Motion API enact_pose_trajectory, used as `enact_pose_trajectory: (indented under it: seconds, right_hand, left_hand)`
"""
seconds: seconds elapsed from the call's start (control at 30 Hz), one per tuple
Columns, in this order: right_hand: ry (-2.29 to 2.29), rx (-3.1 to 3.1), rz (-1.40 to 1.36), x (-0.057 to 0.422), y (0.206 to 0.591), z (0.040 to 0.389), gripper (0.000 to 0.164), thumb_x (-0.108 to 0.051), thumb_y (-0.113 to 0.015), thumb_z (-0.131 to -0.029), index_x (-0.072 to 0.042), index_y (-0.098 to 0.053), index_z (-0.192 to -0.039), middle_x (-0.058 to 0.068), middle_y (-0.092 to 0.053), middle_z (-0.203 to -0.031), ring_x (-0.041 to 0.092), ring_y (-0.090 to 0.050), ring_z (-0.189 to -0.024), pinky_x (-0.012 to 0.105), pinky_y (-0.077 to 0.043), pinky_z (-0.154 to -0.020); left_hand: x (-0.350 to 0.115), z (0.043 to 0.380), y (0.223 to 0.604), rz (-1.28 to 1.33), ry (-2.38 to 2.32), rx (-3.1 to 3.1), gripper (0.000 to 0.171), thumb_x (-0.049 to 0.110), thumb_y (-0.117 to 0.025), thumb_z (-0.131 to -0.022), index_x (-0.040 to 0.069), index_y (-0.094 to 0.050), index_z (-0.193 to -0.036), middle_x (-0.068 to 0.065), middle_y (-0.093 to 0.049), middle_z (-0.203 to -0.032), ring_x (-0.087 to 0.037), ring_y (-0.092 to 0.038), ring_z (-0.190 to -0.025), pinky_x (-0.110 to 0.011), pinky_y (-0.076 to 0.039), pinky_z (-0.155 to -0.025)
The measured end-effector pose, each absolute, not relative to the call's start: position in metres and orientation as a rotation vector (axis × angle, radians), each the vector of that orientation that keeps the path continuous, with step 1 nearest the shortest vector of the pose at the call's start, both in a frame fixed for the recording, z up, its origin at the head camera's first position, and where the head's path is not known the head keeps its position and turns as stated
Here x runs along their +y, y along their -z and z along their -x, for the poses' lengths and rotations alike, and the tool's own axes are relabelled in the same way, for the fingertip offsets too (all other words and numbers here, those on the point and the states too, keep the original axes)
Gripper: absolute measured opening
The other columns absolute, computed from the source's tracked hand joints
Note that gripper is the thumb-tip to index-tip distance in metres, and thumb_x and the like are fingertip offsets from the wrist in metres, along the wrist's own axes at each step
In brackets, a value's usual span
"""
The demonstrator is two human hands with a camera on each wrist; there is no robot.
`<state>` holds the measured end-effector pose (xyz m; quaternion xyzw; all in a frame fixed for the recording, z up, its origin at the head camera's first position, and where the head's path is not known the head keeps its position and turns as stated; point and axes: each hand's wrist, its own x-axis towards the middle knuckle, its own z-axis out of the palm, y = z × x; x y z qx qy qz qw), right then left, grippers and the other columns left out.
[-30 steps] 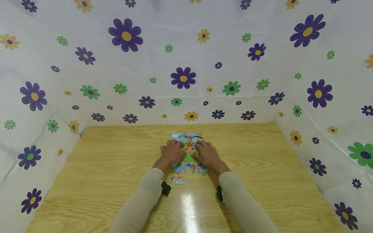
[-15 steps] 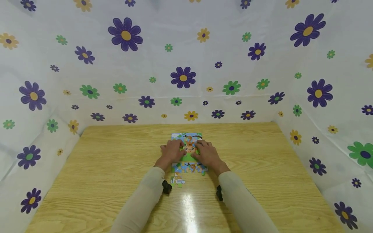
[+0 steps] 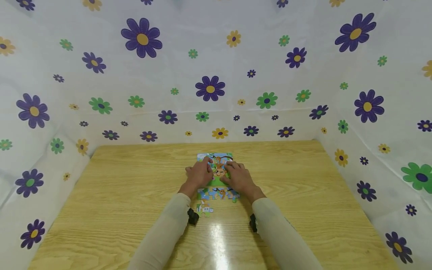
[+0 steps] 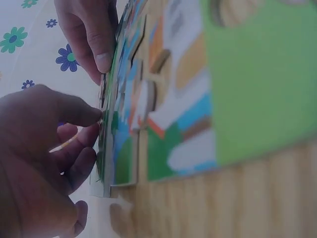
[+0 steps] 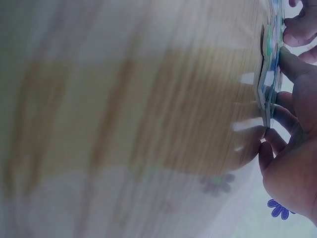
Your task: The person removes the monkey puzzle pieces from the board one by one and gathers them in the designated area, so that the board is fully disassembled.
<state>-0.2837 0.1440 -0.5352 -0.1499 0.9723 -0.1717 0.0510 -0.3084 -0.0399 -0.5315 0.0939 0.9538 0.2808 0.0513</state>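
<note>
A jigsaw puzzle with a monkey picture (image 3: 216, 183) lies flat on the wooden table in the head view. My left hand (image 3: 198, 174) is over its left half; in the left wrist view the thumb and fingertips of that hand (image 4: 39, 148) touch the puzzle surface. On the right half rests my right hand (image 3: 240, 177), fingers bent lightly and tips on the pieces and edge, as the right wrist view also shows. Just nearer lies a joined row of pieces (image 3: 219, 194), partly under the wrists. A small joined group of pieces (image 3: 204, 208) sits nearer still, by the left wrist.
The wooden table (image 3: 135, 180) extends around the puzzle on all sides. A white cloth with printed flowers (image 3: 182, 75) encloses it at the back and both sides. Light glares off the tabletop in front of the pieces.
My left hand's fingers have shifted forward on the puzzle, uncovering a little more of the monkey picture. The right hand stays in place. The head view has tilted slightly.
</note>
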Motion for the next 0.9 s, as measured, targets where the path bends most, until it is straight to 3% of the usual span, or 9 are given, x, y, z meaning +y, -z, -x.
enact_pose_trajectory:
  seconds: [0.13,0.37,0.6,0.9]
  right_hand:
    - [0.54,2.948,0.465,0.1433,0.5339,0.2832,0.059,-0.045,-0.056,-0.096,-0.01,-0.046,-0.143,0.007,-0.036,-0.154,0.037,-0.034,-0.139,0.058,-0.034,-0.108]
    - [0.538,2.972,0.475,0.1432,0.5353,0.2829,0.058,-0.045,-0.056,-0.096,-0.01,-0.048,-0.142,0.007,-0.038,-0.152,0.036,-0.035,-0.139,0.057,-0.036,-0.106]
    - [0.538,2.97,0.473,0.1433,0.536,0.2821,0.058,-0.045,-0.056,-0.096,-0.01,-0.048,-0.142,0.007,-0.038,-0.153,0.037,-0.035,-0.139,0.058,-0.035,-0.106]
    - [0.508,2.98,0.468,0.1444,0.5354,0.2831,0.058,-0.046,-0.055,-0.096,-0.011,-0.048,-0.142,0.006,-0.038,-0.152,0.037,-0.037,-0.137,0.058,-0.037,-0.105]
  left_hand:
    - [-0.0393,0.3105,0.5278,-0.245,-0.809,2.849,0.053,0.022,-0.06,-0.088,0.02,-0.047,-0.139,0.009,-0.061,-0.08,-0.015,-0.057,-0.08,-0.06,-0.027,-0.094]
    - [-0.0374,0.314,0.5252,-0.256,-0.684,2.821,0.039,0.029,-0.063,-0.088,0.022,-0.059,-0.126,0.007,-0.062,-0.089,-0.016,-0.057,-0.086,-0.058,-0.029,-0.094]
    - [-0.0382,0.3172,0.5254,-0.254,-0.655,2.82,0.041,0.036,-0.066,-0.087,0.023,-0.059,-0.126,0.009,-0.063,-0.092,-0.015,-0.058,-0.088,-0.055,-0.03,-0.092]
    - [-0.042,0.3124,0.5281,-0.288,-0.659,2.902,0.044,0.042,-0.068,-0.084,0.022,-0.063,-0.123,-0.003,-0.057,-0.111,-0.022,-0.056,-0.098,-0.058,-0.034,-0.091]
